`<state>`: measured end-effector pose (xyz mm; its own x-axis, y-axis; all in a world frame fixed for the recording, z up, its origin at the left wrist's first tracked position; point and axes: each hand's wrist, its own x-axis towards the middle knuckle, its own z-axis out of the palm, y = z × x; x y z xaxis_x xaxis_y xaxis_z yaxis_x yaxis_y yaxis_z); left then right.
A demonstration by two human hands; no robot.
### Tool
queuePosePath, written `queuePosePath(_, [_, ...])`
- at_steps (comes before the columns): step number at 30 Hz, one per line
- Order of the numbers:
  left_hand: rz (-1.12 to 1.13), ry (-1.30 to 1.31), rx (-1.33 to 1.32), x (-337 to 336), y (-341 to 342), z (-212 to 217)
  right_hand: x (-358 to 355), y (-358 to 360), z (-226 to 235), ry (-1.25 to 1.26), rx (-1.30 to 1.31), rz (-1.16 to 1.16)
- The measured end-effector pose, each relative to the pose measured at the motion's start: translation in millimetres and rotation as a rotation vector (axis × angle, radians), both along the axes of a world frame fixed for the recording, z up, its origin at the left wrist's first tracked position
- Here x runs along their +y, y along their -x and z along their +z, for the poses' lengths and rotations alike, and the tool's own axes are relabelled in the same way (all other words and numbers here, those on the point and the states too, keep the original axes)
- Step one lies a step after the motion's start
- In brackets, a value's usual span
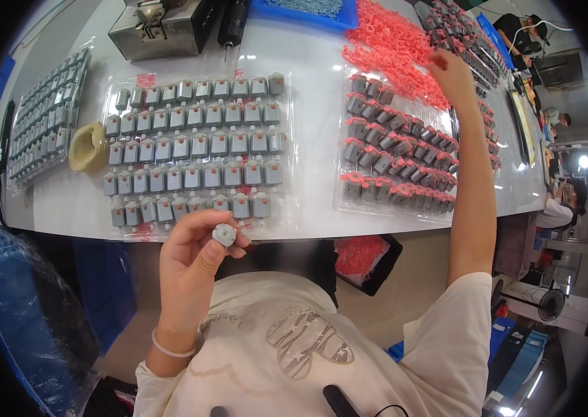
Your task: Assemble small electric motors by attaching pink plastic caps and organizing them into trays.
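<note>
My left hand holds a small grey motor between thumb and fingers, close to my chest and below the table's front edge. Just beyond it lies a clear tray of grey motors standing in rows. My right hand reaches far across the table into a loose pile of small red rings; its fingertips are in the pile and I cannot see what they pinch. Between the arm and the first tray lies a second clear tray of dark motors fitted with red rings.
A grey metal press stands at the back. A third tray of motors lies at far left, beside a roll of tape. A black bin of red rings sits under the table edge. A blue tray is at the back.
</note>
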<state>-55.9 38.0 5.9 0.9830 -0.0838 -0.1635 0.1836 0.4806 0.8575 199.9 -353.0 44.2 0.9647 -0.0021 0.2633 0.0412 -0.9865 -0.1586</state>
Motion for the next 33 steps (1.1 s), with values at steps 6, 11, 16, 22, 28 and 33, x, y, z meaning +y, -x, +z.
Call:
queuePosePath(6, [-0.036,0.004,-0.010,-2.5,-1.2,3.7,12.3,-18.1,-17.0,0.008,0.053,0.325])
queuePosePath(11, [-0.021,0.013,-0.002,1.5,0.4,0.3,11.3,-21.8,-17.9,0.154,0.078,0.209])
queuePosePath(16, [0.002,0.029,0.029,2.3,0.3,1.0,54.4,-0.9,-0.5,-0.148,0.068,0.546])
queuePosePath(22, [-0.057,-0.006,0.055,-3.2,-4.0,11.5,49.0,-8.0,-5.6,-0.072,0.224,0.353])
queuePosePath(28, [-0.004,0.002,0.089,3.5,2.8,5.1,44.0,-5.3,1.8,-0.122,0.088,0.331])
queuePosePath(33, [-0.027,0.024,0.063,3.3,2.7,3.9,39.3,-8.0,-10.6,-0.121,0.080,0.481])
